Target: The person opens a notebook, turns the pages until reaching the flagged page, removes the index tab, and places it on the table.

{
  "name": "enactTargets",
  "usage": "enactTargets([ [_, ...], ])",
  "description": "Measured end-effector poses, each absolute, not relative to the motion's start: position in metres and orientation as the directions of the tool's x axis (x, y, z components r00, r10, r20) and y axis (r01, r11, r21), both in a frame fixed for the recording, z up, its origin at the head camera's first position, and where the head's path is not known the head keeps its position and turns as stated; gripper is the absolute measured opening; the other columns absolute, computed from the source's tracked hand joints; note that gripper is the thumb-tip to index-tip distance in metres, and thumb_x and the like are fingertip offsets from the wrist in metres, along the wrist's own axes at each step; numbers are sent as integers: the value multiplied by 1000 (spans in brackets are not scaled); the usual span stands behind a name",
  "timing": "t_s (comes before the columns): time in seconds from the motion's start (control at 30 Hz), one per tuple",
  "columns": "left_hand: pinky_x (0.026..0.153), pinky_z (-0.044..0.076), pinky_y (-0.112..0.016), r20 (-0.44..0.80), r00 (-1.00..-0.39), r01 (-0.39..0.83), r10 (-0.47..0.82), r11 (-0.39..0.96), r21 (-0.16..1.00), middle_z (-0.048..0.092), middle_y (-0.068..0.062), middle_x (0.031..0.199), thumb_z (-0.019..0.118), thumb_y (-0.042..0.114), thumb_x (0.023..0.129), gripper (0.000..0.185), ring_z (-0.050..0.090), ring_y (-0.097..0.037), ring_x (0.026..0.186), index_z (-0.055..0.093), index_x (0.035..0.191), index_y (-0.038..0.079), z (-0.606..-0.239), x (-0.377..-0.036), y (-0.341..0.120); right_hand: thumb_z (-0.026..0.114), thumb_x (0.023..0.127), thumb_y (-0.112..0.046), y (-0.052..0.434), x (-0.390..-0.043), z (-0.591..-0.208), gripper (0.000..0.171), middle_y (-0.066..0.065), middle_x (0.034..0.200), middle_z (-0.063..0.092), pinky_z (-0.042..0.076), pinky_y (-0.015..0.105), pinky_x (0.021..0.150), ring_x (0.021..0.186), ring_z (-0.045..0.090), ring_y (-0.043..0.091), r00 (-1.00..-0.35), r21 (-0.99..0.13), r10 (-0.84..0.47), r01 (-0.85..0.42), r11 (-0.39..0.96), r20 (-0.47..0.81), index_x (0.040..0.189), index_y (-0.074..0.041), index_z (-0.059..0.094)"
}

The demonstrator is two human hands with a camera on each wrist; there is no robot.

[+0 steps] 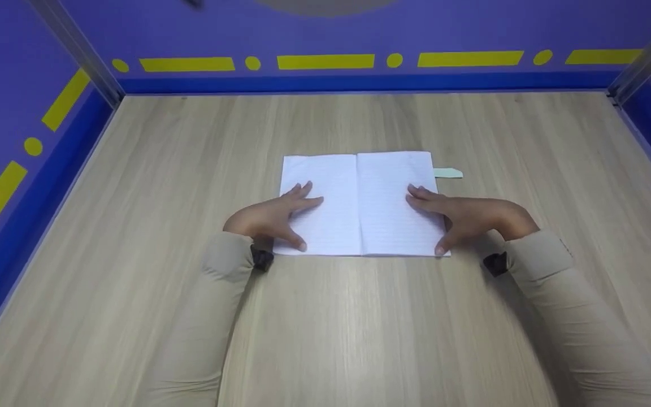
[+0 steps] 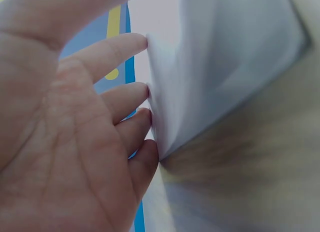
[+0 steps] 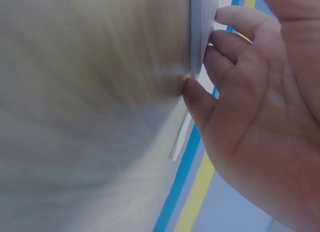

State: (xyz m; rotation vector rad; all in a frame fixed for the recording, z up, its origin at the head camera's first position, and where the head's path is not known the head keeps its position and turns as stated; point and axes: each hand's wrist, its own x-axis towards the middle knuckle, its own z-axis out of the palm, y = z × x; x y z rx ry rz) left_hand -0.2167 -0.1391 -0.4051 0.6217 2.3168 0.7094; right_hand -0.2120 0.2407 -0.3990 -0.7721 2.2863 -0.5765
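Notebook (image 1: pixel 359 203) lies open on desk (image 1: pixel 133 226); left hand (image 1: pixel 272 217) and right hand (image 1: pixel 464 215) press its pages, fingers spread flat. Bookmark (image 1: pixel 448 173) beside it.

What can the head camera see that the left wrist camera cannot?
Only the head view shows the whole open white lined notebook lying flat on the light wooden table, the right hand on its right page, and a pale green paper tab beside its right edge. Only the left wrist view shows the left hand's palm and fingertips close up. Both show the left hand touching the notebook's left page.
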Motion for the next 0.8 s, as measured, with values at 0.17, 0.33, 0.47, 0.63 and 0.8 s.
enactTargets([
  [0.17,121,1,-47,-421,-680,257,601,733,630,-12,-6,162,83,22,74,101,-16,-26,148,22,153,15,-406,-217,-140,82,70,-37,243,-212,-402,115,9,163,-7,7,54,118,149,-9,34,-608,-596,-679,-385,705,-410,154,-8,10],
  [0.33,121,-1,-47,-419,-678,256,604,728,636,-12,-6,162,83,23,73,102,-16,-26,148,21,154,15,-405,-218,-141,82,70,-37,245,-213,-402,114,9,163,-8,6,53,118,148,-10,34,-601,-603,-689,-392,695,-404,154,-8,10],
  [0.47,121,-1,-48,-417,-676,251,608,721,645,-13,-6,162,83,22,73,101,-17,-26,148,22,153,15,-405,-218,-141,83,69,-37,244,-215,-401,117,7,163,-10,7,54,118,149,-11,32,-595,-583,-675,-384,716,-437,155,-11,9],
  [0.63,121,0,-49,-416,-676,256,609,722,642,-12,-8,162,83,22,74,100,-16,-27,148,22,153,14,-404,-216,-140,83,70,-34,243,-216,-399,116,7,163,-11,6,56,118,148,-12,34,-579,-581,-669,-370,724,-465,155,-11,7],
  [0.8,121,1,-48,-418,-676,264,607,729,631,-11,-9,162,83,22,74,101,-15,-28,148,22,153,13,-403,-216,-141,83,71,-33,241,-216,-397,114,7,163,-12,5,55,118,148,-12,33,-575,-578,-670,-374,725,-469,155,-11,8],
])
